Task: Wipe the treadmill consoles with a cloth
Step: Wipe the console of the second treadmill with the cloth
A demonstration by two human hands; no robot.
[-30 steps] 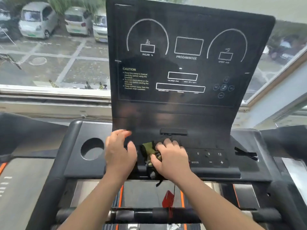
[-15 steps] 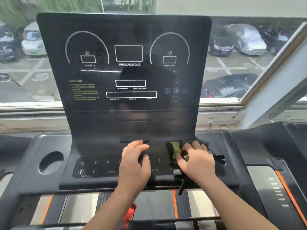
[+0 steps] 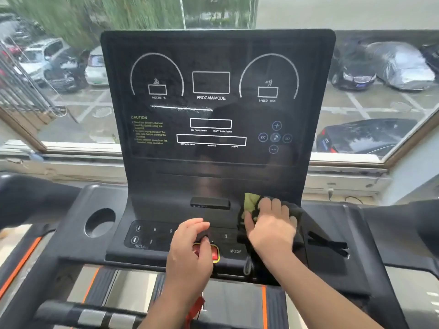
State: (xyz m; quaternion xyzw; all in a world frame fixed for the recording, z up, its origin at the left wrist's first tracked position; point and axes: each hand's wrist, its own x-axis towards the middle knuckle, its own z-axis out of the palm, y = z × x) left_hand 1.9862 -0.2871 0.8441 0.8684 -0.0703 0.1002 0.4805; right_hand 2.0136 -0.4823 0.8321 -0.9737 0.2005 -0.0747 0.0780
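Treadmill console, a tall glossy black plastic panel [image 3: 213,167] with white dial outlines, rises above and behind our grip. Below it lies the flat black keypad deck [image 3: 152,236]. At the deck's right end our right hand [image 3: 270,230] presses flat-fingered on a bunched yellow-green and black cloth [image 3: 250,203]. Our left hand [image 3: 190,250], left of that grip, rests loosely curled and holds nothing, its fingertips by a red stop button with a yellow rim [image 3: 215,254].

We judge the wiping partway. The deck is in hand, while a pale streak [image 3: 180,108] above the grip suggests the screen needs a pass.

Legible: PROGAM/MODE, SPEED, CAUTION, CALORIES, HEART RATE, DISTANCE, STEPS, MODE, digits 3, 6, 9. No brand shows.
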